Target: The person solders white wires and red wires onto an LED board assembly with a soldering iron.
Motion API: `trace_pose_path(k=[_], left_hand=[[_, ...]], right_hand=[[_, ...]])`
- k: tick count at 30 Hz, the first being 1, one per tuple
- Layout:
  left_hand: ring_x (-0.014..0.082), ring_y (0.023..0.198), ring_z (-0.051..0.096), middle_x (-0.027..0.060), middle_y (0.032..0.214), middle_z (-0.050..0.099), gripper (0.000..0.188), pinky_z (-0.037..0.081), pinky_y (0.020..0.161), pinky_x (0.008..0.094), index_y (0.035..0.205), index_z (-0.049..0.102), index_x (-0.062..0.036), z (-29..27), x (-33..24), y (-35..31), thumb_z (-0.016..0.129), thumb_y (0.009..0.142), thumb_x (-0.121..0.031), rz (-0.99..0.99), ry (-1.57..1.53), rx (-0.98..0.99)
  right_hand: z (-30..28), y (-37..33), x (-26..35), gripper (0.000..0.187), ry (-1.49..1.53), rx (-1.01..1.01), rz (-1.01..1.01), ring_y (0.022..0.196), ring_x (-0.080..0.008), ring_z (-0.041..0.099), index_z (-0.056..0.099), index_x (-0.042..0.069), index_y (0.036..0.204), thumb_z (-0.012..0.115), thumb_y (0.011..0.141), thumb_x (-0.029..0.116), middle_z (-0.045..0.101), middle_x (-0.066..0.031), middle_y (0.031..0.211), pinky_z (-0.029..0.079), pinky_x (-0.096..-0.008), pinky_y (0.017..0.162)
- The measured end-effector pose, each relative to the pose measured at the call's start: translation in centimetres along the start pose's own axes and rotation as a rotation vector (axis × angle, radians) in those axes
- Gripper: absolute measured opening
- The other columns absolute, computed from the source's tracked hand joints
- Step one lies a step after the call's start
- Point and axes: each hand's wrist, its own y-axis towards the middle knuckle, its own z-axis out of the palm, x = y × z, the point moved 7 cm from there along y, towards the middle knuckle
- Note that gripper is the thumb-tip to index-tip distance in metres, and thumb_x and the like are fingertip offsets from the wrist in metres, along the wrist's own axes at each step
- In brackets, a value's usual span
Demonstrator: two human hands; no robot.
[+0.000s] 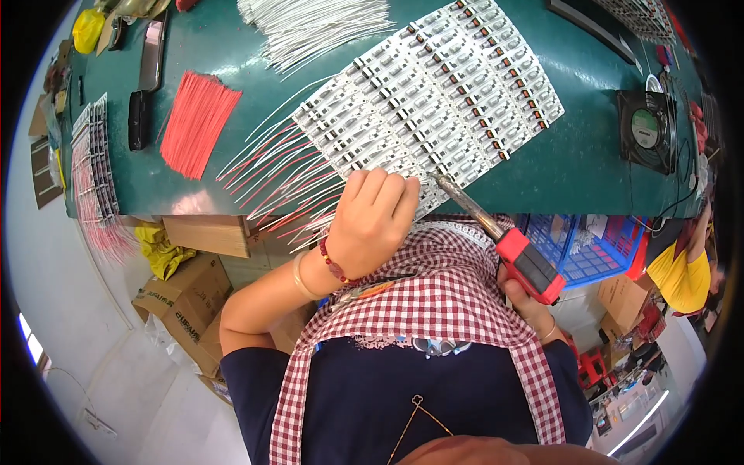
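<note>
A large white panel of small circuit boards (442,93) lies slanted on the green table, reaching its near edge. Red and white wires (271,174) fan out from its left side. My left hand (373,213) is closed over the panel's near part, fingers bent and pressed together; whatever they pinch is hidden beneath them. In my right hand (531,306) is a soldering iron (530,263) with a red and black handle. Its metal tip points up and left, at the panel just right of my left fingers. Whether the tip touches a board is too small to tell.
Bundles of red wires (199,124) and white wires (318,27) lie on the green table (573,182). Another wired panel (94,163) hangs over the left edge. A black fan (645,130) stands at the right. Below are a blue basket (601,260) and cardboard boxes (182,294).
</note>
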Motion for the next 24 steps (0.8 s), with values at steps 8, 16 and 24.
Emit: trace_pose_path(k=[8, 16, 24], left_hand=[[0.0222, 0.074, 0.052, 0.0068, 0.080, 0.052, 0.026, 0.040, 0.067, 0.0350, 0.100, 0.068, 0.0028, 0.3, -0.1, 0.1, 0.066, 0.075, -0.003, -0.033, 0.011, 0.026], [0.0238, 0.073, 0.050, 0.0081, 0.079, 0.049, 0.025, 0.039, 0.067, 0.0363, 0.097, 0.067, 0.0023, 0.5, 0.2, 0.4, 0.064, 0.073, -0.001, -0.084, 0.020, 0.040], [0.0232, 0.073, 0.051, 0.0073, 0.079, 0.049, 0.021, 0.039, 0.067, 0.0357, 0.096, 0.067, 0.0007, 0.4, 0.2, 0.6, 0.064, 0.075, -0.001, -0.099, 0.028, 0.044]], right_hand=[[-0.1, 0.9, 3.0, 0.015, -0.247, -0.117, -0.295, 0.066, -0.0276, 0.067, 0.069, 0.002, 0.089, 0.069, 0.078, 0.012, 0.067, -0.0123, 0.083, 0.053, -0.0352, 0.057], [0.1, 0.0, 1.4, 0.018, -0.210, -0.103, -0.190, 0.070, -0.0283, 0.068, 0.070, 0.000, 0.092, 0.071, 0.075, 0.006, 0.069, -0.0134, 0.087, 0.054, -0.0340, 0.061], [-0.3, -1.6, -1.7, 0.027, -0.196, -0.074, -0.046, 0.071, -0.0238, 0.068, 0.070, 0.000, 0.094, 0.071, 0.086, 0.026, 0.068, -0.0113, 0.085, 0.053, -0.0321, 0.063]])
